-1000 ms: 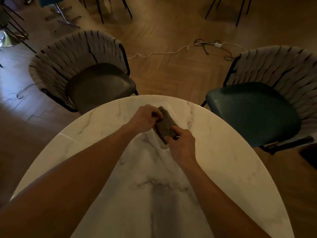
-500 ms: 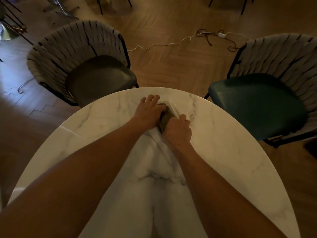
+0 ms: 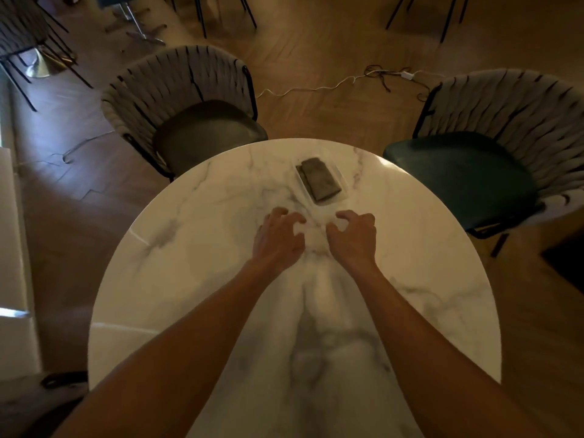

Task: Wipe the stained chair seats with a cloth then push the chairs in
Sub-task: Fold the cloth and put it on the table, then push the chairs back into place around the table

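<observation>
A folded dark grey cloth (image 3: 320,178) lies in a shallow clear tray (image 3: 343,184) on the far part of the round white marble table (image 3: 196,248). My left hand (image 3: 278,237) and my right hand (image 3: 354,235) hover side by side just short of the tray, fingers loosely curled, holding nothing. A chair with a dark brown seat (image 3: 202,131) and woven back stands at the table's far left edge. Off the far right edge stands a second chair with a dark green seat (image 3: 458,175).
A white cable (image 3: 316,88) with dark wires trails across the wooden floor between the chairs. More chair legs (image 3: 202,14) and a metal base (image 3: 41,66) stand farther back. A pale wall or cabinet (image 3: 12,248) runs along the left.
Both hands have let go of the cloth, which they pressed into the tray, and have drawn back toward me. The cloth now lies alone in the tray.
</observation>
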